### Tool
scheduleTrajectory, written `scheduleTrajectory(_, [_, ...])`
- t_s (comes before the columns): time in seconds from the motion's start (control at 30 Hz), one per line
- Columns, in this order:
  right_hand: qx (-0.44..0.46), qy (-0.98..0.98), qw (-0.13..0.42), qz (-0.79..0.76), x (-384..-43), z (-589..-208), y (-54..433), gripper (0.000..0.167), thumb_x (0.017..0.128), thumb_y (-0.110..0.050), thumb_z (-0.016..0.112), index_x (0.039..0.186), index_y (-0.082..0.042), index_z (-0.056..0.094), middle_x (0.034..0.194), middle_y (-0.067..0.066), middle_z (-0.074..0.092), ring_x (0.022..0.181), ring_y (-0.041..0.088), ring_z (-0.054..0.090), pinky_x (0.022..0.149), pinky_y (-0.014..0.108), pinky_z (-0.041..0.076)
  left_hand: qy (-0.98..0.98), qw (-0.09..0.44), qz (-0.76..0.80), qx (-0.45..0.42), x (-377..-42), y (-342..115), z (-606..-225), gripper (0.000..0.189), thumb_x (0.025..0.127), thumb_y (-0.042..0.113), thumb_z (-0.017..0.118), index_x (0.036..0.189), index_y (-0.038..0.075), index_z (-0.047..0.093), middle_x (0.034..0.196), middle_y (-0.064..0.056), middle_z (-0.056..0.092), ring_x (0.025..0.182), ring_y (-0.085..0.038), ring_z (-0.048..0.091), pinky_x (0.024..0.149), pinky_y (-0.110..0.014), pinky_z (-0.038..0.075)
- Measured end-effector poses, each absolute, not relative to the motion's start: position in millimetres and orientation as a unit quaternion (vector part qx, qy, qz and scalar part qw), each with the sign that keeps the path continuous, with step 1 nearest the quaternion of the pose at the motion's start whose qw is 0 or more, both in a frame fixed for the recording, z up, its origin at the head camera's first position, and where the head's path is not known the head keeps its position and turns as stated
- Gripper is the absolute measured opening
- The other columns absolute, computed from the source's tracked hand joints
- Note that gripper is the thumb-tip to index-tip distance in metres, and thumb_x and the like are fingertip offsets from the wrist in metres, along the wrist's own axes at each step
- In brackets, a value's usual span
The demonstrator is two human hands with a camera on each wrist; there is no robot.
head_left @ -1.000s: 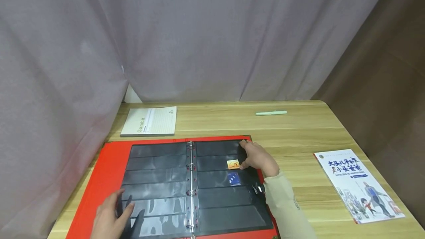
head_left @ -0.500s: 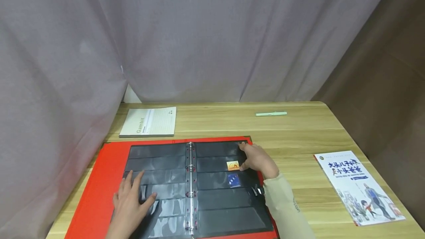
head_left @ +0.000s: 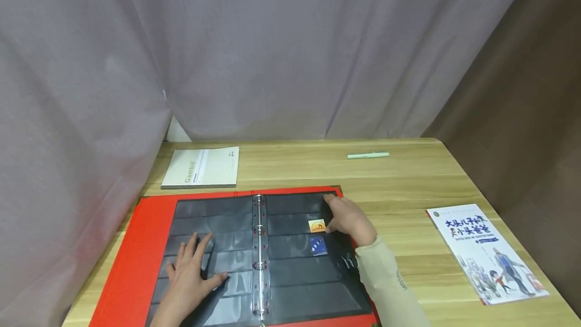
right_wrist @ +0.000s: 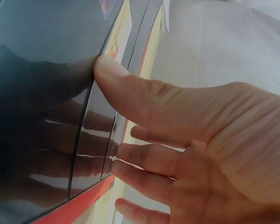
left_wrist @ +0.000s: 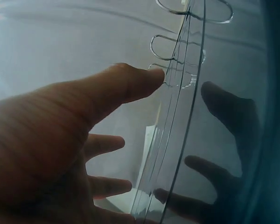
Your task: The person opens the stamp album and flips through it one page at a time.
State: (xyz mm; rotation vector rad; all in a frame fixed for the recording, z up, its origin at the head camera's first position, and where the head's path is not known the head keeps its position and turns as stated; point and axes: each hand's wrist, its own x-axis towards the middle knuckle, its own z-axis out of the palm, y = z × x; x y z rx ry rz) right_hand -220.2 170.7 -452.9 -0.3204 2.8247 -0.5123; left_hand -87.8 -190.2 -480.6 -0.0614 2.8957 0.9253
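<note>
Step looks like settling the orange stamp (head_left: 316,225) in the album (head_left: 131,246), right page, second row, above the blue stamp (head_left: 318,246). Right hand (head_left: 350,221) grasps nothing, fingers extended, thumb by the orange stamp; left hand (head_left: 187,272) spread loose over the left page. Next move probably calls for light thumb pressure.

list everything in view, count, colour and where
Binder: 1, red, open on table
Rings: several, silver, binder's spine
Pages: 2 showing, black, in binder
Upper card: 1, orange, right page
Lower card: 1, blue, right page
Notepad: 1, pale, far left
Pen: 1, green, far side
Booklet: 1, white, right
Table: 1, yellowish, beneath binder
Curtain: count unclear, grey, behind
Cloth: 1, brown, right
Sleeve: 1, cream, binder's right
Left grip: 1, bare, at left page
Right grip: 1, bare, at right page
</note>
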Motion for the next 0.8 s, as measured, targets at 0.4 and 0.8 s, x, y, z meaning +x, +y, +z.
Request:
scheduleTrajectory(0.4, [-0.134,0.944,0.172,-0.247,-229,-463,186,0.094,0.072,-0.001,0.089,0.152,0.003,0.039,0.162,0.022,0.028,0.147,0.045,0.026,0.114,0.057,0.031,0.96,0.058,0.272,-0.02,-87,-189,-485,0.088,0.07,0.036,0.092,0.144,0.008,0.054,0.154,-0.033,0.032,0.139,-0.064,0.017,0.095,-0.087,0.012])
scheduleTrajectory(0.8, [-0.132,0.955,0.15,-0.219,-228,-458,184,0.094,0.068,-0.008,0.094,0.148,0.002,0.047,0.152,0.021,0.046,0.133,0.04,0.047,0.106,0.054,0.042,0.96,0.065,0.271,-0.022,-88,-189,-484,0.082,0.07,0.037,0.092,0.139,0.008,0.057,0.155,-0.034,0.029,0.14,-0.063,0.014,0.097,-0.086,0.01])
